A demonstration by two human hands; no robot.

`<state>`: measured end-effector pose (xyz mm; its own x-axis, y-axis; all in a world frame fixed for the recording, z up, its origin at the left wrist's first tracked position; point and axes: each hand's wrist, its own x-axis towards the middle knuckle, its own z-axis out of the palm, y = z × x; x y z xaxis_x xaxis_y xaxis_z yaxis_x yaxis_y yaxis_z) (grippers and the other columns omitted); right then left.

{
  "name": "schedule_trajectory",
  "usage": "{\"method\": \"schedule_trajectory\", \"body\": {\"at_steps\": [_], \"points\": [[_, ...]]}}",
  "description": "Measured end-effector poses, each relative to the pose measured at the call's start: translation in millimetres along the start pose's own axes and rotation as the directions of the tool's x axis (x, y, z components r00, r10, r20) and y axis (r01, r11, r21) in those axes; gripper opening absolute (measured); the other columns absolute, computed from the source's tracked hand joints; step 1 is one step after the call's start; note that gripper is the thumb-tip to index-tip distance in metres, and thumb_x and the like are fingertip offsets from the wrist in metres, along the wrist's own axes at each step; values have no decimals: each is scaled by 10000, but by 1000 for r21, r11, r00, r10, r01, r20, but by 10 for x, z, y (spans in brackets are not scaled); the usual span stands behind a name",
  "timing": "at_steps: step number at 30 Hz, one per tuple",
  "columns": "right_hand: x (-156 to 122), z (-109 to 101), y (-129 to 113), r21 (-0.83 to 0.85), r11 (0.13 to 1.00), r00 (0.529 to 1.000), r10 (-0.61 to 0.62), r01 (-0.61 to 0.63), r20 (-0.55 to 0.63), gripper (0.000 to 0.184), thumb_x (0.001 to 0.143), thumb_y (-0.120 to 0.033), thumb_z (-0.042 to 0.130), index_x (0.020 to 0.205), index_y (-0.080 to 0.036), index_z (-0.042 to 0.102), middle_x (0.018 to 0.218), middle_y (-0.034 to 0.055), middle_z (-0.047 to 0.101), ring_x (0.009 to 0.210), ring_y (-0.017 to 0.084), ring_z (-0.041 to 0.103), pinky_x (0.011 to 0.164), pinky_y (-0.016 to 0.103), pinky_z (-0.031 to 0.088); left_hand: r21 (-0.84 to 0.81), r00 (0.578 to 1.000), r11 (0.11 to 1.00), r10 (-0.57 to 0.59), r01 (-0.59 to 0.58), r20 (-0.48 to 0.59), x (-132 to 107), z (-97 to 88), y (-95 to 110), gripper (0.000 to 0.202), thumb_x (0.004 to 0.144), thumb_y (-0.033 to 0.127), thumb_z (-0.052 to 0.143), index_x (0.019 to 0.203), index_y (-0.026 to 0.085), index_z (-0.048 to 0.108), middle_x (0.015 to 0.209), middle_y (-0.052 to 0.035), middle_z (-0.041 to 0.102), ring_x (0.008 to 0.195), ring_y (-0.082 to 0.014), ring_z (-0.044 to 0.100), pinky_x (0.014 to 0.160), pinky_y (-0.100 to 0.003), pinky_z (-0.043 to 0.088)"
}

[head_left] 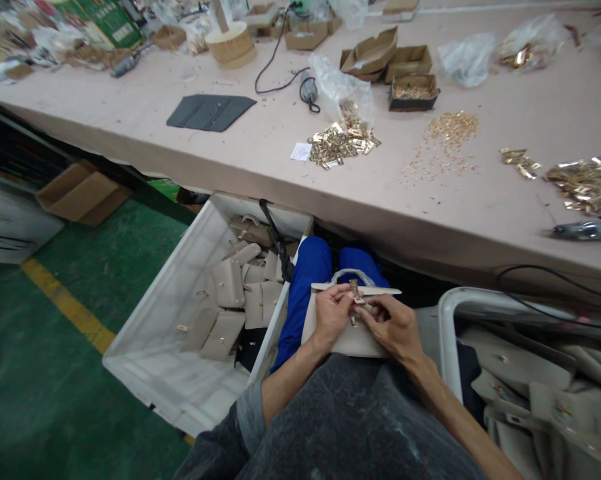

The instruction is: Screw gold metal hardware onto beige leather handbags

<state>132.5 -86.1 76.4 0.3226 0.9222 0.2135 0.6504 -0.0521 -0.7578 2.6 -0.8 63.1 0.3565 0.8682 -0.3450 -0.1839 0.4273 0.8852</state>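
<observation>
A beige handbag [363, 341] with a wrapped top handle rests on my lap across the blue trousers. My left hand [332, 308] is closed at the bag's upper edge, its fingertips pinching a small gold metal plate [354, 288] that stands up there. From the other side my right hand [391, 321] meets it, thumb and fingers pinched together beside the plate. What the right fingertips hold is too small to make out. Just under the fingertips a small gold clasp [353, 321] shows on the bag's front.
A white bin [145, 333] with several beige bags stands at my left, another bin [448, 333] at my right. On the table lie gold plates [333, 147], tiny gold pieces [450, 130], a grey electric screwdriver [588, 231] with its cable, and small cardboard boxes [413, 92].
</observation>
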Motion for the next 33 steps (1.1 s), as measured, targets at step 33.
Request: {"method": "schedule_trajectory", "body": {"at_steps": [33], "points": [[713,-273,140,860,430,916,387,-277,102,323,876,-477,775,836,-161,720,652,9,597,544,110,504,508,231,412,277,984,956,52,-99,172,-15,-43,10,353,862,173,653,1199,192,759,1132,-138,766,889,-240,759,644,-268,626]]}}
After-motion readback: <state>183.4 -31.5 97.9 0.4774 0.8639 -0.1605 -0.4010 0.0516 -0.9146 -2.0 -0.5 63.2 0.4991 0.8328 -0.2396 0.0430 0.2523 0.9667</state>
